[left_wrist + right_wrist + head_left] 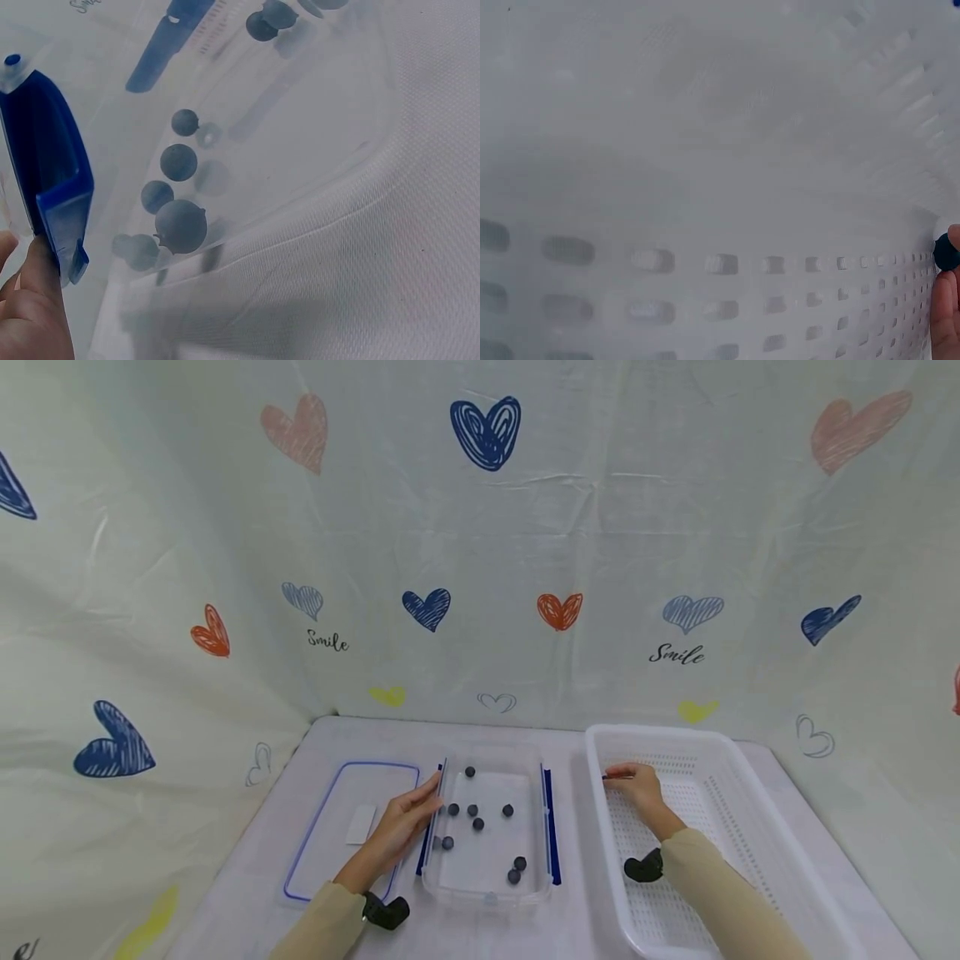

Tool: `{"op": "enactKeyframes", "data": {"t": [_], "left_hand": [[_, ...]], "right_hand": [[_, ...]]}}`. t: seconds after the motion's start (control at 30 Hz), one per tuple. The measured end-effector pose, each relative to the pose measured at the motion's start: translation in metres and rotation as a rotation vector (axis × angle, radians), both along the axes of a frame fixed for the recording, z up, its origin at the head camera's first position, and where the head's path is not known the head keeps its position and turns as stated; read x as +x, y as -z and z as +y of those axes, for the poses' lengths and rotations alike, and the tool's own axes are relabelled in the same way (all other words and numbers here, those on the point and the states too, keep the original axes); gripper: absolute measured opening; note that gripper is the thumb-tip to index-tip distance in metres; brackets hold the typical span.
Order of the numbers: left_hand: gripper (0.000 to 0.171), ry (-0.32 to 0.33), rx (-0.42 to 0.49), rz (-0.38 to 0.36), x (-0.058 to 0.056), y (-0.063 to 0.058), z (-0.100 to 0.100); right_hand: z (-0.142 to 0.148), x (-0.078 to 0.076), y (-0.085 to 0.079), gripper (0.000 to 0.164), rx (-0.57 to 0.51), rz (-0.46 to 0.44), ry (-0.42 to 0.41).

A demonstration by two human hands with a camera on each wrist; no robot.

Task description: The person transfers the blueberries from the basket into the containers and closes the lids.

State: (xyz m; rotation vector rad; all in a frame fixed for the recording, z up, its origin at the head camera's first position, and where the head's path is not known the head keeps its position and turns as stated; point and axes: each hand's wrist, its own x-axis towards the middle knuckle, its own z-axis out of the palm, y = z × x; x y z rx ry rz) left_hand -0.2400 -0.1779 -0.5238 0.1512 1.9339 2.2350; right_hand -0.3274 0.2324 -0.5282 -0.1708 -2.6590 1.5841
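Observation:
A clear plastic box point(491, 893) with blue side latches stands mid-table, with several dark blueberries point(477, 824) scattered over its floor. My left hand point(405, 822) rests along the box's left side, its fingers extended. In the left wrist view, fingertips touch the blue latch point(64, 172), and blueberries point(180, 225) show through the clear wall. Inside the white perforated basket point(780, 810), my right hand point(637, 785) is near the left wall. It pinches one dark blueberry point(946, 253) between thumb and fingers, at the edge of the right wrist view.
Left of the box lies a clear lid point(309, 852) with a blue rim, partly under my left arm. A small white rectangle point(362, 824) sits on it. Behind the white-covered table point(562, 739) hangs a heart-print curtain point(495, 543). The basket's raised rim borders the right side.

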Motion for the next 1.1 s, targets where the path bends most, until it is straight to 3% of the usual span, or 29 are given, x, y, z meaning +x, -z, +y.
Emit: {"op": "enactKeyframes", "data": {"t": [0.37,0.6,1.1], "left_hand": [[0.056,-0.002,-0.019,0.008,0.0,-0.003,0.0],[0.057,0.0,-0.025,0.011,0.001,-0.002,-0.001],[0.056,-0.03,-0.026,-0.005,0.001,-0.002,0.001]], "right_hand": [[0.0,0.0,-0.003,0.021,0.071,0.004,-0.012],[0.003,0.002,-0.008,0.022,0.034,-0.023,-0.024],[0.012,0.004,-0.026,0.033,-0.249,-0.027,-0.074]]}}
